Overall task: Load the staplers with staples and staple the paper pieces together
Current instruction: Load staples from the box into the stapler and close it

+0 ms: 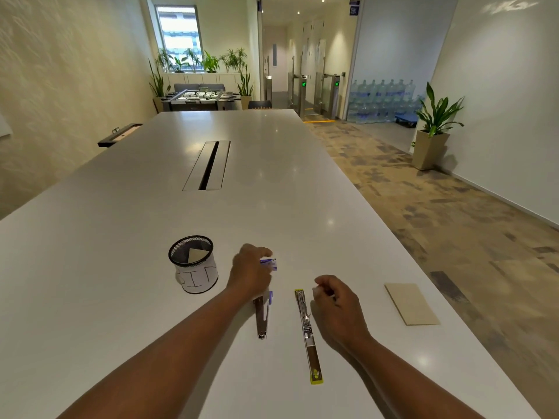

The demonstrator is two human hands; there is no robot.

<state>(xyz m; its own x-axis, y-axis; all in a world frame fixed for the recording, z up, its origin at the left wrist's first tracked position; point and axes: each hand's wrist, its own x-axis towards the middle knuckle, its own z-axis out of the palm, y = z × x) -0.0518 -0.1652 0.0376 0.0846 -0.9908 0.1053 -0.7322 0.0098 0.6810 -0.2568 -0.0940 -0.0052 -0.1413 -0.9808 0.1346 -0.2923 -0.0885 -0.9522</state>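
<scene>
The room is brightly and evenly lit. Ceiling spotlights [323,0] leave small glare dots on the glossy tabletop [272,182], and a far window [179,30] is blown out white. Shadows under the arms are soft. Wide-angle distortion bends the walls at the edges, and fine detail looks slightly soft throughout.

Both forearms bare, reaching fwd from bottom edge. Left hand [251,273] palm down, fingers curled at tips round sth small, thumb side to the right. Right hand [335,300] knuckles up, fingertips pinched together on tiny pale bit.
</scene>
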